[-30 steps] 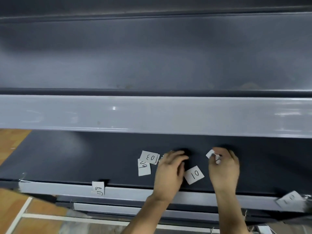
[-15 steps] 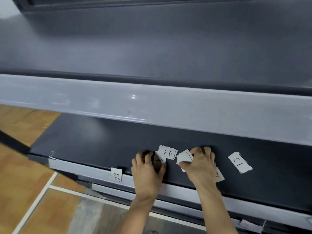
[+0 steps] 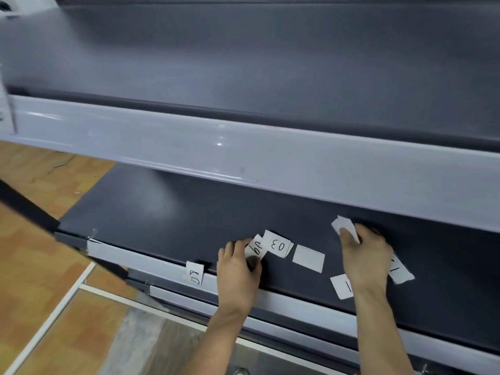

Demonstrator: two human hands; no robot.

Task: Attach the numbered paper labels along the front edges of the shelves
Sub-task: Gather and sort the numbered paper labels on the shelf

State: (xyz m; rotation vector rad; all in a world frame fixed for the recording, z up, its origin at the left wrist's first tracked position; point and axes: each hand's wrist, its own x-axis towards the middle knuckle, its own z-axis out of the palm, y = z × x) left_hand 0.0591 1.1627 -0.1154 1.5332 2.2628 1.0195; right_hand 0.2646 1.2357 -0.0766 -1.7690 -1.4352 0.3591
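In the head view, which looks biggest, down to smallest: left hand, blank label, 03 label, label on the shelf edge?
1. Left hand
2. Blank label and 03 label, too alike to rank
3. Smallest, the label on the shelf edge

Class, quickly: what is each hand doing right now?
Left hand: pinches a white handwritten paper label.
Right hand: pinches small white paper slips.

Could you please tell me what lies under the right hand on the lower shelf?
Two paper labels poke out beneath the right hand: one left of the wrist, one right. Their numbers are partly covered.
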